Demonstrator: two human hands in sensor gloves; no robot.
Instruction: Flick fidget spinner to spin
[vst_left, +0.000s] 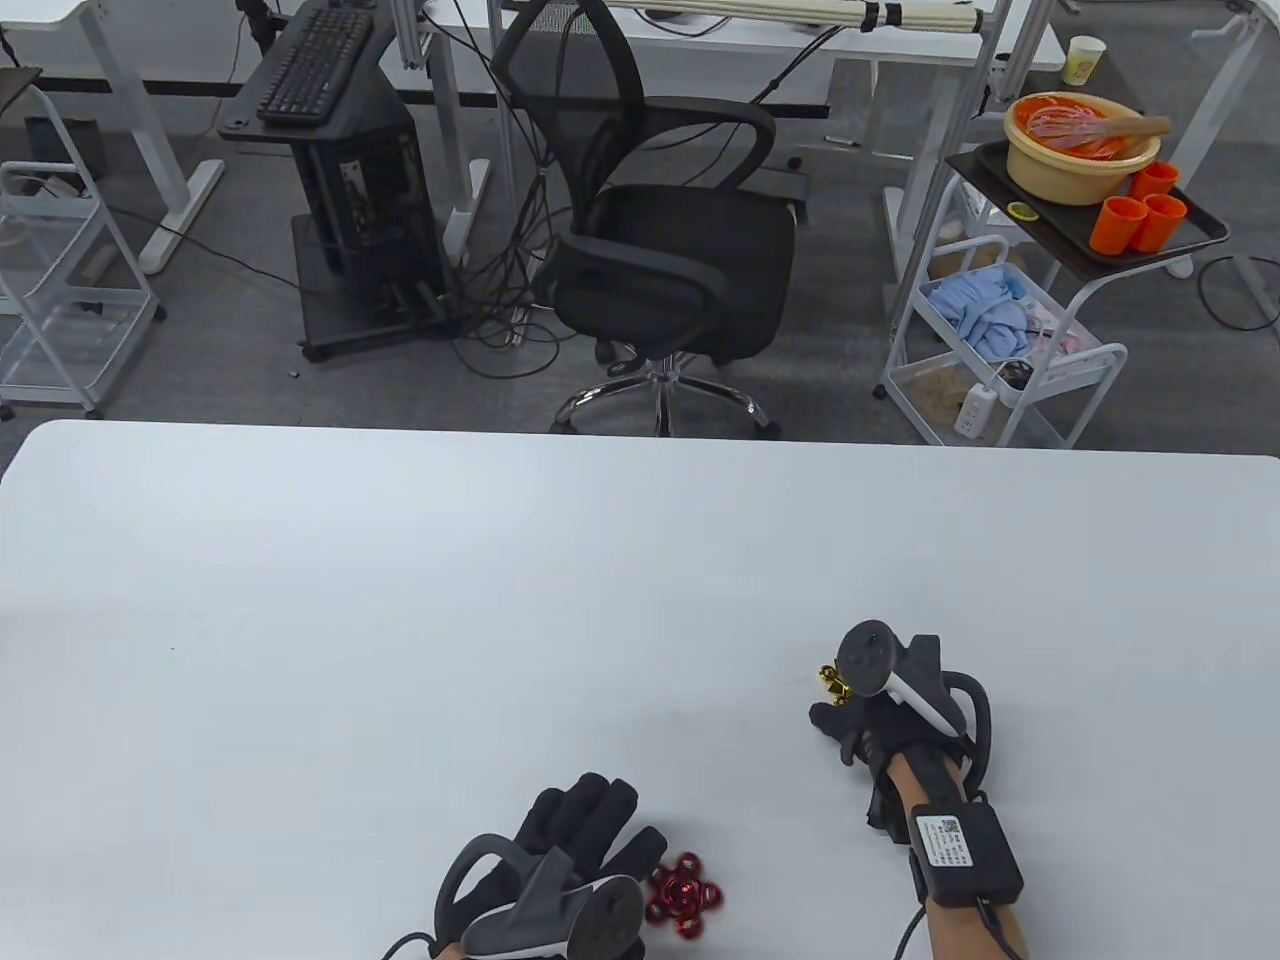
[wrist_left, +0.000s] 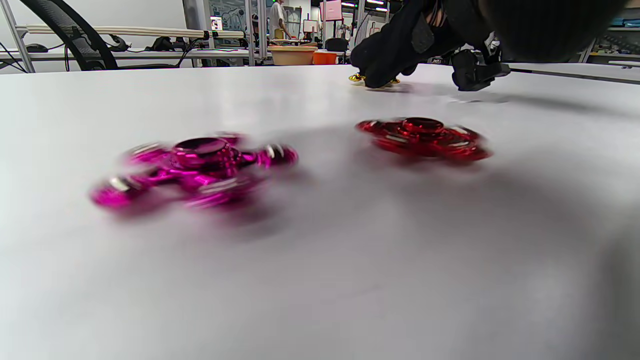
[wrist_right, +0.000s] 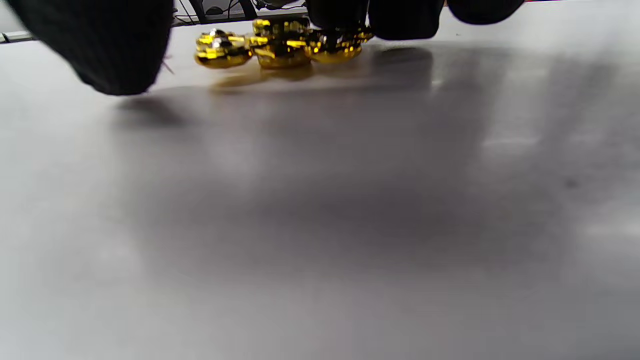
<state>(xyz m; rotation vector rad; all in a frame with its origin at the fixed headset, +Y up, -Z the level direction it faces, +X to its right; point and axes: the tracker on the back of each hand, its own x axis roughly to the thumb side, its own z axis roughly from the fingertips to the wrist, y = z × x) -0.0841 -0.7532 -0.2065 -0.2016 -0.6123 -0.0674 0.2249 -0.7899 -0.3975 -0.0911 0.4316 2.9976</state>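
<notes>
in the table view, a white table (vst_left: 400, 600) is seen with two gloved hands near its front edge. the left hand (vst_left: 560, 860) is laid flat with its fingers spread forward, and a red spinner (vst_left: 684, 895) lies on the table just beside it, to its right; whether it is touched cannot be told. the right hand (vst_left: 880, 715) is set down farther back and well apart from the left, and a gold spinner (vst_left: 832, 683) peeks out at its far side.

in the left wrist view, two spinners are shown on the table: a pink spinner (wrist_left: 192, 167) close to the camera and the red spinner (wrist_left: 425, 139) beside it, both smeared, which may be spin or camera blur. none of the left hand's fingers are shown here. farther off, the right hand (wrist_left: 400, 45) is seen lowered onto the gold spinner (wrist_left: 372, 79).

in the right wrist view, the gold spinner (wrist_right: 280, 45) is seen flat on the table, with fingertips (wrist_right: 345, 15) placed on or just over it and the thumb (wrist_right: 100, 45) held apart at one side; no pinch is shown.

the flick of the gold spinner is judged to be the step in hand. for the next move, the hub would need to be steadied and one lobe swept sideways quickly by a fingertip, without the toy being pushed across the table.
</notes>
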